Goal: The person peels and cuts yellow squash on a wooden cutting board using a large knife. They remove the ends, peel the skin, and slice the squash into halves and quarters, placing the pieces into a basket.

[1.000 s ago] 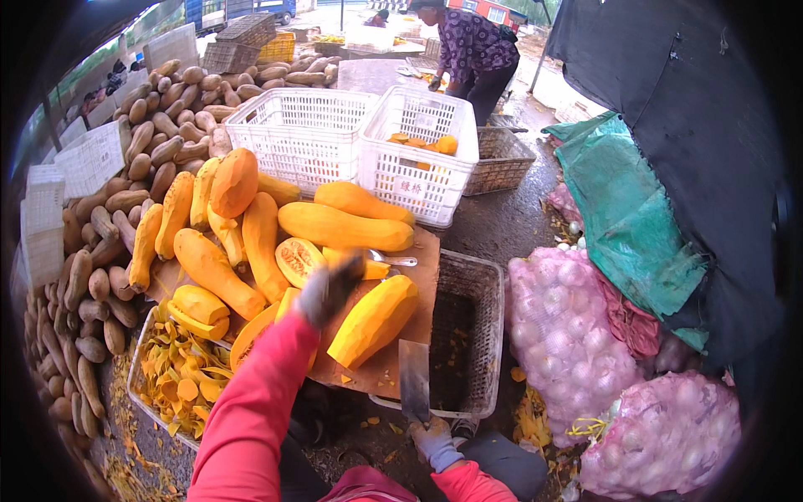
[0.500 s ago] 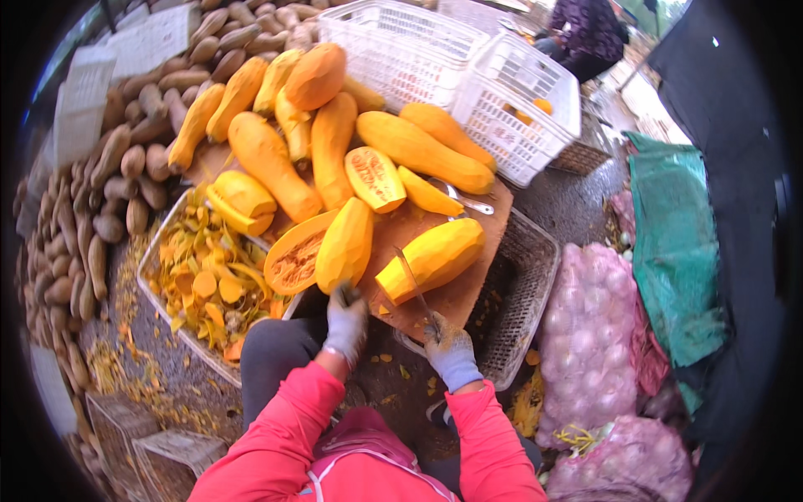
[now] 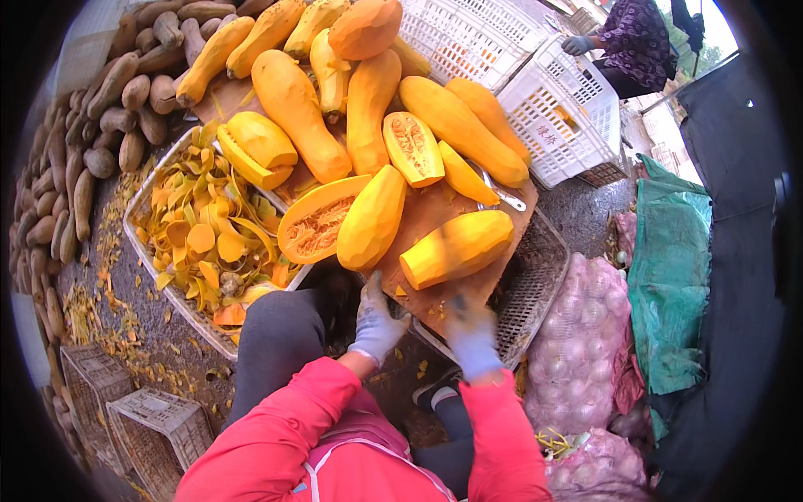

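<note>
My left hand point(image 3: 376, 320), in a pale work glove, is at the near edge of the brown board point(image 3: 422, 222) with thumb and fingers apart, holding nothing. Motion smears my gloved right hand point(image 3: 470, 330) at the board's front right; a faint dark streak above it, across a peeled orange squash point(image 3: 473, 240), fits the knife it gripped before. That squash has a flat-cut end. Left of it lie another peeled piece point(image 3: 372, 219) and a half point(image 3: 318, 224) with its seed cavity showing. A second opened half point(image 3: 412, 146) and a wedge point(image 3: 464, 177) rest behind.
Several peeled squashes point(image 3: 293, 109) pile at the back, beside a metal utensil point(image 3: 506, 197). Peelings fill a crate point(image 3: 155, 251) at left; another crate point(image 3: 544, 293) sits under the board. White crates point(image 3: 548, 125), sacks of onions point(image 3: 581, 335), unpeeled squashes point(image 3: 84, 167) and another person point(image 3: 631, 46) surround the board.
My left hand has come away from the peeled squash piece and moved right, its fingers spreading. My right hand has shifted slightly right, and the blade has left the squash's cut end.
</note>
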`<state>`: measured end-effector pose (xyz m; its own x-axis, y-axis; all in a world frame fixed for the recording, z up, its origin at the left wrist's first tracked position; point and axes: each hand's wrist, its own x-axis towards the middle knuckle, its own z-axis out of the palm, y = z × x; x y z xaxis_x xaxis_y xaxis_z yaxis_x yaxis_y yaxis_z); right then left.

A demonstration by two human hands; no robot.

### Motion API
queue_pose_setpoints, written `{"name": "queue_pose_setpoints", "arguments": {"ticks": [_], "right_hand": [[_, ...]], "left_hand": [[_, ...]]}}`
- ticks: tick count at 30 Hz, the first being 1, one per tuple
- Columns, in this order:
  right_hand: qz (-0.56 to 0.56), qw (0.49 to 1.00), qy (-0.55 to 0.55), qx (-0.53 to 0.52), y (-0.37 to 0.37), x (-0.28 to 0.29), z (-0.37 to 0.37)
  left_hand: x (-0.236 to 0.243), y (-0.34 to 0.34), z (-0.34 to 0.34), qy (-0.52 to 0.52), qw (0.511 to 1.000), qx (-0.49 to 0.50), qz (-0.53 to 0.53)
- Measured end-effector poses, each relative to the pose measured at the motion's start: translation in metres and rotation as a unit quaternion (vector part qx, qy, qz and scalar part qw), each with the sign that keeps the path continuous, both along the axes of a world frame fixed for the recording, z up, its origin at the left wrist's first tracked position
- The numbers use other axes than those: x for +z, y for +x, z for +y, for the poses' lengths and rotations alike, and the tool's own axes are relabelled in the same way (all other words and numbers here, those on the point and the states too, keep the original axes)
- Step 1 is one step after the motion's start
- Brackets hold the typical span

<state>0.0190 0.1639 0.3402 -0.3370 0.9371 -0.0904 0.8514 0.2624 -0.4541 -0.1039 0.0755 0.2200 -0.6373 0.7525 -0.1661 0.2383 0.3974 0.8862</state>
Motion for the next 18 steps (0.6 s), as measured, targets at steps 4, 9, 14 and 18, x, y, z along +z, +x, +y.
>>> {"name": "queue_pose_setpoints", "arguments": {"ticks": [4, 9, 14, 18], "right_hand": [[-0.076, 0.986, -0.145, 0.044, 0.018, -0.089, 0.006], [-0.093, 0.985, -0.129, 0.075, 0.027, -0.077, 0.021], [-0.139, 0.971, -0.178, 0.078, 0.015, -0.08, 0.035], [-0.19, 0.96, -0.191, 0.078, -0.003, -0.065, 0.042]], "left_hand": [[0.019, -0.014, 0.042, -0.09, 0.986, -0.097, 0.098], [0.028, -0.026, 0.097, -0.242, 0.948, -0.195, 0.061], [0.004, -0.025, 0.098, -0.206, 0.955, -0.196, 0.084], [0.012, -0.029, 0.102, -0.188, 0.96, -0.188, 0.085]]}}
